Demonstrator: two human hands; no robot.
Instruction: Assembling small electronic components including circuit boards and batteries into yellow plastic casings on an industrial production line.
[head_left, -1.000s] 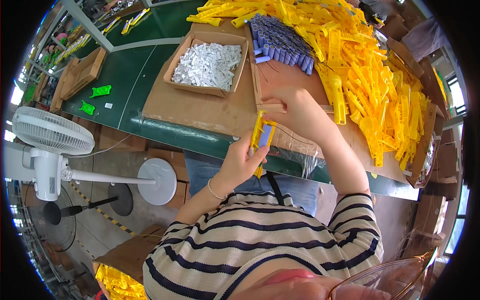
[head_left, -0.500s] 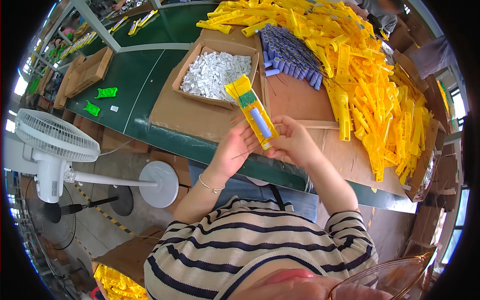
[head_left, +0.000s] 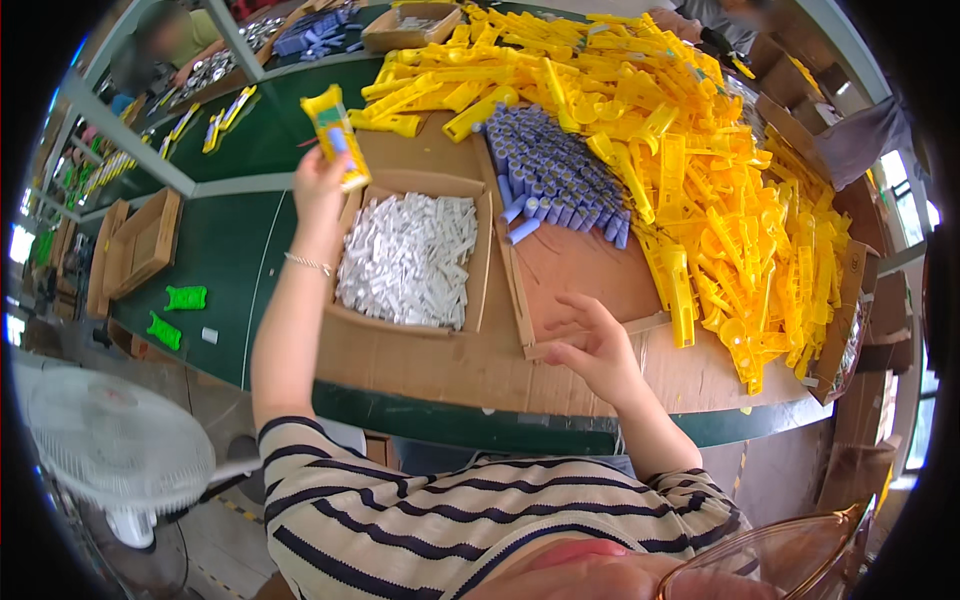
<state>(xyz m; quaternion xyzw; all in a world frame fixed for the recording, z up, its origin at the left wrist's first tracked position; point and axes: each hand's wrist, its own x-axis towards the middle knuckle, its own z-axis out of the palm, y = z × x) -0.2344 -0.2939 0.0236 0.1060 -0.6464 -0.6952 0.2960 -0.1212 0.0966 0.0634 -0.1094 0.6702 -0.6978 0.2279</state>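
Observation:
My left hand (head_left: 322, 185) reaches far forward, closed around the lower end of a yellow plastic housing (head_left: 328, 112). A green circuit board and part of a blue cylindrical battery cell show inside the housing; my fingers hide some of it. Closer to me, my right hand (head_left: 598, 350) hovers with fingers apart and nothing in them, by the near edge of a shallow cardboard tray (head_left: 590, 270). Wired blue cells (head_left: 560, 170) lie piled in that tray. Between my arms stands a cardboard box (head_left: 483, 270) of small white plastic parts (head_left: 410, 260).
A large heap of yellow housings (head_left: 720, 190) covers the right and back. Two green plastic pieces (head_left: 186, 298) lie at left, near an open cardboard box (head_left: 145, 245). Finished-looking yellow units (head_left: 228, 120) rest beyond a grey rail. A white fan (head_left: 110, 430) stands at lower left. Another person (head_left: 200, 35) sits far left.
My left hand has carried the yellow housing forward and left, past the box of white parts. My right hand has let go of it and opened. The view has shifted too.

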